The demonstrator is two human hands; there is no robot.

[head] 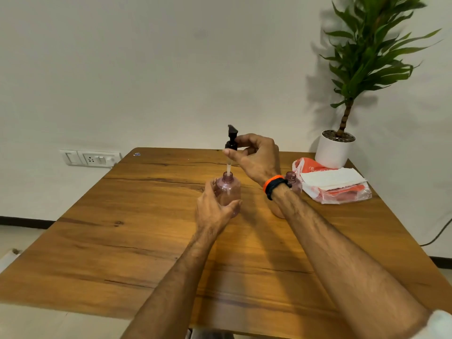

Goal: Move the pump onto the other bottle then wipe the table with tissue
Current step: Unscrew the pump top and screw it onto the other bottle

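Standing by the wooden desk (122, 241), I see the person's right hand (256, 157) pinched shut around the collar of the black pump (231, 140), thumb and fingers closed on it, holding it upright above a clear pink bottle (228, 192). The pump's pale dip tube (229, 168) hangs straight down from the collar, and its lower end sits inside the open neck of that bottle, while the collar itself is well clear of the neck. The left hand (212, 209) is wrapped around the near and left side of this bottle, fingers curled behind it and thumb across the front, gripping it where it stands on the desk. To the right of this bottle, partly hidden behind the right wrist with its orange and black bands (275, 185), stands a second pink bottle (293, 182) with its neck open and no pump on it. Further right of that second bottle lies a packet of tissue (335, 183), white sheets showing on top of an orange and clear wrapper. Behind the packet, at the far right corner of the desk, sits a potted plant (336, 148) in a white pot.
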